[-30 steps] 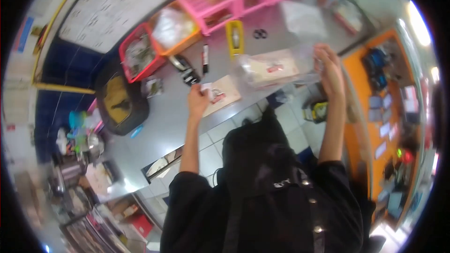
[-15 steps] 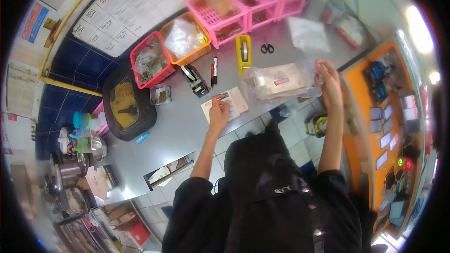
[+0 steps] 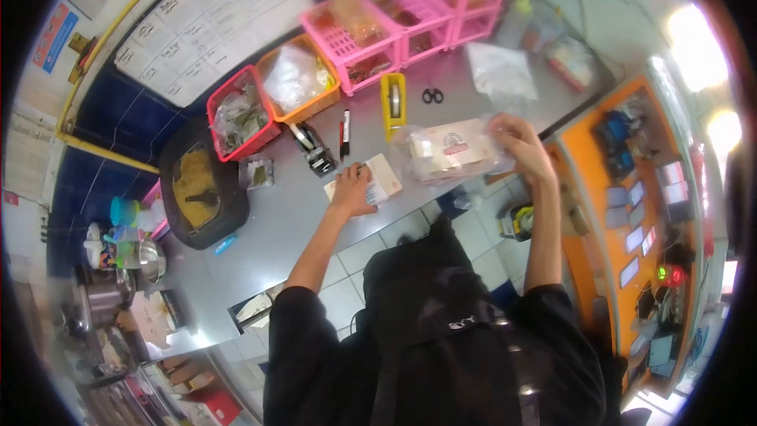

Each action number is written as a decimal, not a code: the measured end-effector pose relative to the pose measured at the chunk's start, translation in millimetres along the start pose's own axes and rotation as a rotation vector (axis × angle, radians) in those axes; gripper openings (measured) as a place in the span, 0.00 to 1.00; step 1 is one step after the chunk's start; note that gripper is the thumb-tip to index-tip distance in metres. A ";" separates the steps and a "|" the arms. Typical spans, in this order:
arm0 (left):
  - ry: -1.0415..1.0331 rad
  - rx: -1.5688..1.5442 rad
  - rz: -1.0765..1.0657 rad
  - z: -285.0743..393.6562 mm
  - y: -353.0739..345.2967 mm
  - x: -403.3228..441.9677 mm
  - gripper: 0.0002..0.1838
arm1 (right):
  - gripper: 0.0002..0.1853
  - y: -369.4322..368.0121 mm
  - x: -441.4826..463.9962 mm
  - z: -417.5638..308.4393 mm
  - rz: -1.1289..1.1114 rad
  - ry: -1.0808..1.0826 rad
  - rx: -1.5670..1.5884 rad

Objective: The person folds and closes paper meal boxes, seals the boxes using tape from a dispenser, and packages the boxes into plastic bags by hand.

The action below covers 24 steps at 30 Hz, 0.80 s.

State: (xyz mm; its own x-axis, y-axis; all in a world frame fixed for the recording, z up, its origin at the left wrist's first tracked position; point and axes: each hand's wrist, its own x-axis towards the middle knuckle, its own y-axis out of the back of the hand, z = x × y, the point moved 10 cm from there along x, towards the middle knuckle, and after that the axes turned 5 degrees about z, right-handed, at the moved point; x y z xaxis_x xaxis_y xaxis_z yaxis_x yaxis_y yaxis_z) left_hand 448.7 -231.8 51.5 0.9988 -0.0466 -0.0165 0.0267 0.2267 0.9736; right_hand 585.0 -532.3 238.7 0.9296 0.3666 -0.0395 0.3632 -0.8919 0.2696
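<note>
A person in dark clothing works with two bare hands at a metal worktop (image 3: 276, 225), the left hand (image 3: 352, 189) lying over cream printed cards (image 3: 385, 177) near the front edge. Its grip is loose, fingers spread across the cards and thumb set apart; whether the fingertips pinch anything cannot be told. To the right, the right hand (image 3: 520, 146) has its grip closed on the near-right end of a clear plastic bag (image 3: 412, 147), fingers bent around the film. The bag lies at the worktop's front edge, just beside the cards, with a cream printed pack (image 3: 457, 147) inside. Behind the cards are a black tape dispenser (image 3: 315, 154), markers (image 3: 344, 132) and a yellow tape dispenser (image 3: 393, 106), with black scissors (image 3: 432, 95) near the latter. Farther back, a red basket (image 3: 264, 138) and an orange basket (image 3: 319, 101) stand next to a pink rack (image 3: 378, 28), while a black tray (image 3: 175, 205) with brownish contents sits to the left.
</note>
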 end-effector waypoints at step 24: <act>-0.387 -0.738 0.046 252.2 146.0 149.0 0.45 | 0.23 77.0 -2.9 86.4 0.334 -0.144 1.161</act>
State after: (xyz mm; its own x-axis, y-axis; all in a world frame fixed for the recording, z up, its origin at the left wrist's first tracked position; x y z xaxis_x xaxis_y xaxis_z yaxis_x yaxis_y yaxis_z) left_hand 590.9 -451.0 248.6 0.9183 -0.3224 0.2299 0.1416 0.8096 0.5696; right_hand 615.7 -625.0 176.4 0.9599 0.1064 -0.2594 -0.1235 -0.6703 -0.7317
